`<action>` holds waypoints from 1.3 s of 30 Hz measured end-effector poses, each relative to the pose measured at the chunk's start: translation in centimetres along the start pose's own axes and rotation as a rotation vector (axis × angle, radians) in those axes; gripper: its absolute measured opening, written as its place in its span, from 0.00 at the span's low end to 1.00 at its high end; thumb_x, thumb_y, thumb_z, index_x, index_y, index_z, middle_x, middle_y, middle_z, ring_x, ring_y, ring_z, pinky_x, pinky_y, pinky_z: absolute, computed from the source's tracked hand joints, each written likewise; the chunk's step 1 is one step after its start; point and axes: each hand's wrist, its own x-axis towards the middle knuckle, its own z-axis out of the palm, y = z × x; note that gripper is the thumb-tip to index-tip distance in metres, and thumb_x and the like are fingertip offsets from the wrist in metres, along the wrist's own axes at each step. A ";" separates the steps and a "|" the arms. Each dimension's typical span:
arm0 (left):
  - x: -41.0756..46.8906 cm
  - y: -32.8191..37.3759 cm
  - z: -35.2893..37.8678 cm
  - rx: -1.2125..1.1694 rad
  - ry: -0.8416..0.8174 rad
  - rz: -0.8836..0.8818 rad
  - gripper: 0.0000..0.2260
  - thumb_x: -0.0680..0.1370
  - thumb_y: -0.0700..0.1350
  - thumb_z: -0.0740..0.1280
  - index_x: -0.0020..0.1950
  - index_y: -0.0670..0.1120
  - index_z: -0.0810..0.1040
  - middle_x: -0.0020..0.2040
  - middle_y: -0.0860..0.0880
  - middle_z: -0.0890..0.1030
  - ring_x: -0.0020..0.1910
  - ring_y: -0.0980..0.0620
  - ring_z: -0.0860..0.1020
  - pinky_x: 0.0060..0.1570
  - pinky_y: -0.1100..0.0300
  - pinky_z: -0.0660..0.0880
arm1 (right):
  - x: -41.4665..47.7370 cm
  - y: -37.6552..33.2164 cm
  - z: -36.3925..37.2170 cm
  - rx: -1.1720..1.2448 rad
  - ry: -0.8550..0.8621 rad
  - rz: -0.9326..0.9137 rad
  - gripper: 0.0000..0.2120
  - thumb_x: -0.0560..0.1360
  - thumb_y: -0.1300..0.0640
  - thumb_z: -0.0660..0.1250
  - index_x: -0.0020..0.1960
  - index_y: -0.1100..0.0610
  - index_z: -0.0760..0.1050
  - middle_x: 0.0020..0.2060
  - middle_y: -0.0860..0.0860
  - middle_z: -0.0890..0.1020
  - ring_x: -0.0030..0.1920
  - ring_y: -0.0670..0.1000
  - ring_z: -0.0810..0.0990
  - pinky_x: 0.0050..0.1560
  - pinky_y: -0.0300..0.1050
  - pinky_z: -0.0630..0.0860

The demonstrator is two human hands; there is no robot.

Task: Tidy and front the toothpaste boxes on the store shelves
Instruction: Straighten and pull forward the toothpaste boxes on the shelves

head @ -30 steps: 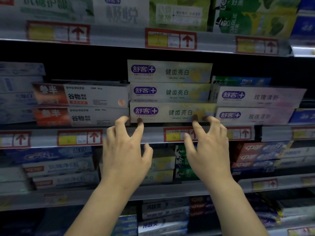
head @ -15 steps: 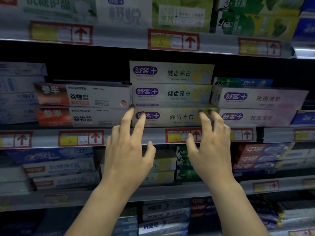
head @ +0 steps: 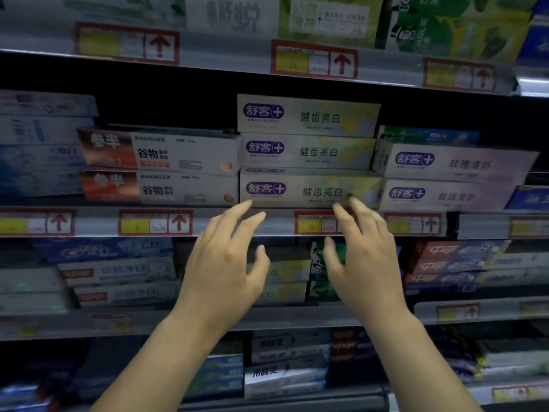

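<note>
Both hands have slipped lower: left hand (head: 222, 263) and right hand (head: 362, 263) are spread and hold nothing. The bottom yellow Saky toothpaste box (head: 309, 190) lies just above the fingertips, its long axis crosswise, with the right hand nearer.

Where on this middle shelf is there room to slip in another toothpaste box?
Only up top: the dark gap above the two 参半 boxes, left of the top yellow 舒客 box, and a shallower gap above the green box at right. Down along the shelf the stacks sit side by side, crowded.
</note>
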 end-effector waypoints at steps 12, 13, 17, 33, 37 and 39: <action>-7.5 -5.3 0.4 -0.398 -0.210 -0.709 0.16 0.81 0.45 0.67 0.70 0.49 0.75 0.63 0.55 0.74 0.53 0.61 0.76 0.57 0.60 0.74 | -5.3 -1.4 3.5 0.606 -0.430 0.525 0.23 0.82 0.54 0.67 0.76 0.53 0.68 0.68 0.46 0.74 0.66 0.47 0.74 0.61 0.41 0.72; -7.3 -5.5 0.5 -0.425 -0.193 -0.804 0.18 0.82 0.45 0.66 0.71 0.48 0.73 0.65 0.53 0.72 0.54 0.58 0.76 0.56 0.59 0.73 | -5.0 -1.5 3.9 0.619 -0.434 0.580 0.26 0.82 0.54 0.67 0.78 0.54 0.66 0.71 0.48 0.72 0.68 0.49 0.73 0.62 0.43 0.71; -6.5 -5.9 1.0 -0.455 -0.138 -0.954 0.20 0.81 0.47 0.67 0.72 0.45 0.70 0.65 0.50 0.68 0.56 0.50 0.76 0.56 0.53 0.72 | -3.9 -2.1 5.3 0.713 -0.390 0.748 0.24 0.81 0.55 0.67 0.76 0.56 0.69 0.67 0.51 0.78 0.61 0.52 0.78 0.55 0.45 0.76; -6.1 -5.4 -1.2 -0.571 0.177 -0.987 0.12 0.80 0.36 0.63 0.53 0.51 0.82 0.46 0.56 0.84 0.44 0.58 0.81 0.37 0.64 0.73 | -3.9 -2.8 3.6 0.785 -0.152 0.712 0.10 0.78 0.65 0.66 0.54 0.53 0.81 0.49 0.49 0.84 0.49 0.49 0.82 0.50 0.50 0.82; -6.7 -3.9 -2.8 -0.564 0.255 -0.848 0.14 0.78 0.32 0.63 0.45 0.51 0.81 0.41 0.56 0.84 0.41 0.62 0.81 0.38 0.63 0.76 | -4.0 -2.8 1.0 0.749 0.034 0.604 0.11 0.75 0.70 0.65 0.44 0.55 0.79 0.38 0.52 0.82 0.36 0.50 0.78 0.34 0.47 0.73; -6.5 -3.2 -3.5 -0.561 0.297 -0.792 0.14 0.78 0.32 0.63 0.44 0.51 0.81 0.40 0.57 0.84 0.41 0.62 0.81 0.38 0.62 0.77 | -3.6 -2.8 -0.1 0.753 0.116 0.572 0.10 0.74 0.69 0.65 0.42 0.56 0.78 0.36 0.53 0.81 0.34 0.49 0.76 0.33 0.47 0.72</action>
